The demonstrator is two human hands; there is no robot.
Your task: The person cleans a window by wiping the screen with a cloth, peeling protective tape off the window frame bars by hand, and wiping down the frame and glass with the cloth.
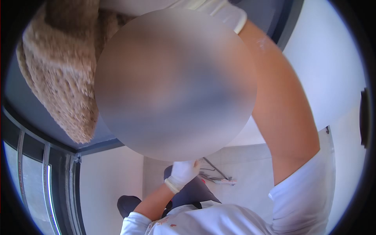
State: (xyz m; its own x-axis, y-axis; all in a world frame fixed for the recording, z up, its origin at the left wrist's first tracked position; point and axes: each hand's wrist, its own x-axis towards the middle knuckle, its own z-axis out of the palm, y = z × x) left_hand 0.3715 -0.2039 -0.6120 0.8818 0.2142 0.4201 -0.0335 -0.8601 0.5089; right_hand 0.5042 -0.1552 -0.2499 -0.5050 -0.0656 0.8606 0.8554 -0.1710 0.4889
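Middle of the view was blurred out, so contact there was unreadable. Biggest item: right arm (284, 90), raised and bent along the right side, its gloved right hand (223, 13) at the top edge. Fingers weren't clear; couldn't tell whether they were closed or open, or gripping anything. Next, the fluffy beige cloth (58, 74) hung at upper left, lower end free in front of a dark panel (33, 94); it was the item nearest the right hand. White shirt (219, 221) filled the bottom, window (37, 176) at lower left. Smaller: gloved left hand (183, 174), low, in front of the dark trousers (199, 192), partly cut off by the blur; grip state unknown, nothing visibly held. Smallest: thin metal frame (217, 178) beyond it. My read: step in hand was overhead work with the right hand near the cloth; next move called for a confirmed grip.
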